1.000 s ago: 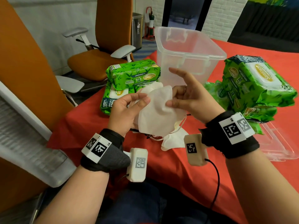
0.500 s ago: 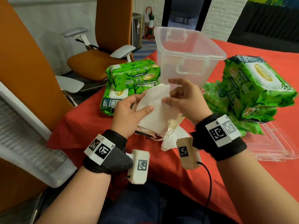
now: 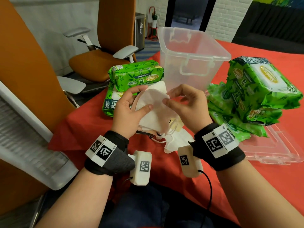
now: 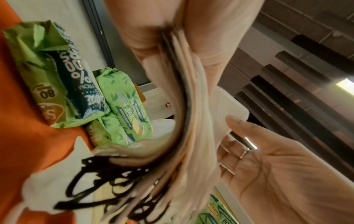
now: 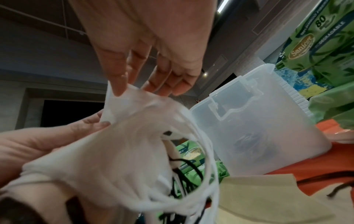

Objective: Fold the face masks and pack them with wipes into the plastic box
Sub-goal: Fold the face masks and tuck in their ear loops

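Observation:
My left hand (image 3: 131,111) grips a stack of several folded face masks (image 3: 154,112), white and pale, thumb on top; the left wrist view shows the stack's edges (image 4: 184,121) with black ear loops hanging below. My right hand (image 3: 171,99) pinches the top white mask's corner (image 5: 116,98) between thumb and forefinger, other fingers spread. The clear plastic box (image 3: 192,58) stands open just behind the hands. Green wipes packs are stacked at the left (image 3: 134,76) and piled at the right (image 3: 256,91). More masks (image 3: 176,140) lie on the red cloth beneath the hands.
The box's clear lid (image 3: 271,148) lies flat at the right under the wipes pile. Orange office chairs (image 3: 102,61) stand off the table's left edge. The red tablecloth (image 3: 88,125) ends close to my lap.
The mask that was held open has been folded flatter against the stack. My right hand shifted from the mask's side to pinching its upper corner; both hands rose slightly toward the box.

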Demonstrator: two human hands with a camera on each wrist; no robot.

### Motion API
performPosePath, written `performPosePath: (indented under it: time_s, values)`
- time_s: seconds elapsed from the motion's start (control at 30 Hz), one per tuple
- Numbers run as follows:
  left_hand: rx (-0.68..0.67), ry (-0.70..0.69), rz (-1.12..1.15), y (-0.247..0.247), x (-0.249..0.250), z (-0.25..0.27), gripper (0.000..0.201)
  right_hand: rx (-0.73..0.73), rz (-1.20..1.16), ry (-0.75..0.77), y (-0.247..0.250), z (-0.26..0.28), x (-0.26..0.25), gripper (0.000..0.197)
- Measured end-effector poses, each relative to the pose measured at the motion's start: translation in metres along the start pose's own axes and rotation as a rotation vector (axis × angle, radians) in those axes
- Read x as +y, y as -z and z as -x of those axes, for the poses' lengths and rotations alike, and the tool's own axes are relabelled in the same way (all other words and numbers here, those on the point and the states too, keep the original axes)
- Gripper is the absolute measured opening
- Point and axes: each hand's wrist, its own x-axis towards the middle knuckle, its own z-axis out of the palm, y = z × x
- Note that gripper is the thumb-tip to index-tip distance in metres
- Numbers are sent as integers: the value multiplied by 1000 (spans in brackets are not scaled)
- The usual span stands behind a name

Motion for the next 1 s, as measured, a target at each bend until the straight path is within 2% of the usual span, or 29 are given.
performPosePath:
  time_s: [0.1, 0.27, 0.33, 0.5, 0.63, 0.83, 1.0]
  values:
    - [9, 30, -31, 1, -2, -2, 38, -116, -7, -9, -3, 2, 3, 17]
    - [-21, 103, 25, -3, 4, 2, 27, -192, -41, -46, -1, -1, 7, 21]
    - [-27, 137, 71, -2, 6, 1, 21, -245, -122, -80, 2, -4, 6, 33]
    - [-45, 178, 115, -1, 6, -1, 19, -362, -103, -139, 9, -14, 3, 61]
    - [-101, 138, 130, -3, 4, 0, 22, -362, -35, -161, 11, -16, 4, 79]
    - [-112, 102, 71, -1, 2, -1, 28, -287, 73, -163, 6, -17, 8, 56]
    - [-139, 41, 43, 1, -3, 0, 41, -59, 30, -144, 5, -10, 10, 22]
